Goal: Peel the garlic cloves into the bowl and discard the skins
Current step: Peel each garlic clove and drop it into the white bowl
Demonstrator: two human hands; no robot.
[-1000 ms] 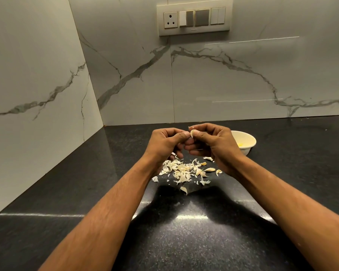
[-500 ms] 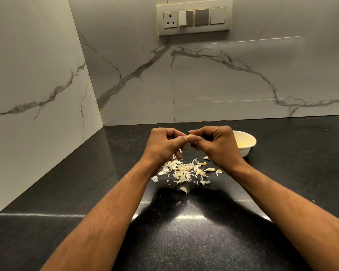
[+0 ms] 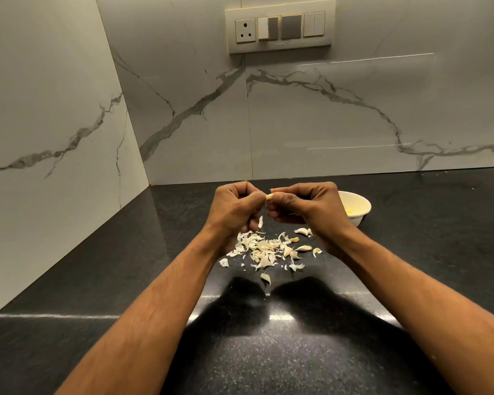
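Note:
Both hands meet above a black counter. My right hand [image 3: 311,206] pinches a small garlic clove [image 3: 269,197] between thumb and forefinger. My left hand [image 3: 234,209] has its fingers curled, and its thumb and forefinger touch the clove's left end. A strip of skin [image 3: 260,222] hangs or falls just below my left hand. Under the hands lies a pile of pale garlic skins [image 3: 261,248]. A few unpeeled cloves [image 3: 303,231] lie at the pile's right side. A small white bowl [image 3: 360,205] stands behind my right hand, with something yellowish inside.
The black stone counter [image 3: 126,280] runs into a corner of marble-patterned walls at the left and back. A switch plate with a socket [image 3: 280,27] is mounted on the back wall.
The hands have parted slightly and the clove's tip now shows between them. A strip of skin has appeared under my left hand.

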